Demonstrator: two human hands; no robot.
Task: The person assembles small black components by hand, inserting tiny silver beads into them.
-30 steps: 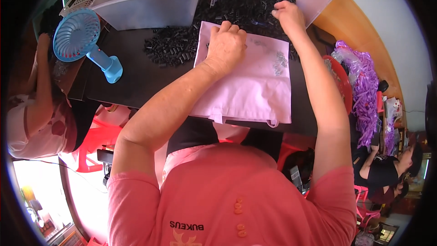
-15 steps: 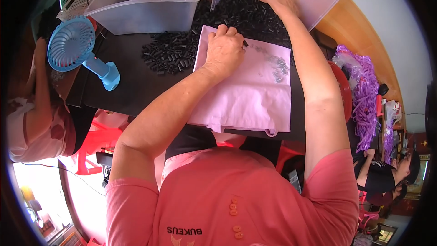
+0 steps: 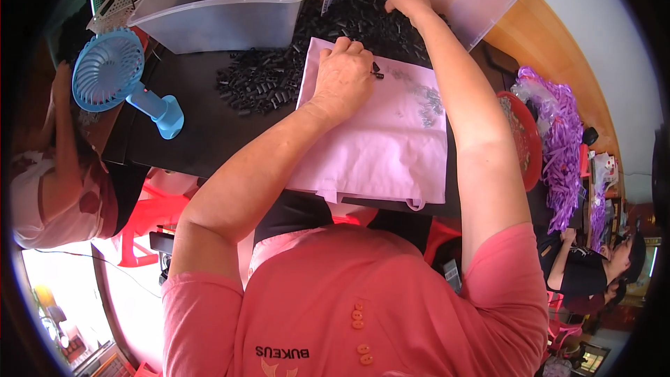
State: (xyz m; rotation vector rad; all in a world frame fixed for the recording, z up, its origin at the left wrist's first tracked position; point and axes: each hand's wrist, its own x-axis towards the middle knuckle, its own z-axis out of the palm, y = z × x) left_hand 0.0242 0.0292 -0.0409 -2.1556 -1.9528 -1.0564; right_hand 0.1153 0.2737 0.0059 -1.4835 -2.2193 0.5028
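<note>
My left hand (image 3: 345, 73) is closed over the upper left part of a pink cloth bag (image 3: 370, 160), its fingers curled round small black tube-like pieces (image 3: 377, 71), whose ends stick out by the fingertips. Small silvery bits (image 3: 422, 98) lie on the bag's upper right. Farther off, my right hand (image 3: 412, 3) reaches to the right side of a heap of the same kind of black pieces (image 3: 363, 0). Its thumb and fingers look apart, with nothing visible between them. The heap spills from a tipped clear plastic bin (image 3: 481, 0).
Another clear bin (image 3: 230, 24) stands at the far left, beside a blue fan (image 3: 108, 70) on the dark table (image 3: 167, 157). A red bowl (image 3: 530, 146) is right of my right arm, near purple ribbons (image 3: 555, 146). A person's arm (image 3: 63, 105) shows at left; more people sit at right.
My right hand has shifted left and slightly farther over the heap, and its forearm moved left, uncovering more of the red bowl. The black pieces by my left fingertips show more; that hand barely moved.
</note>
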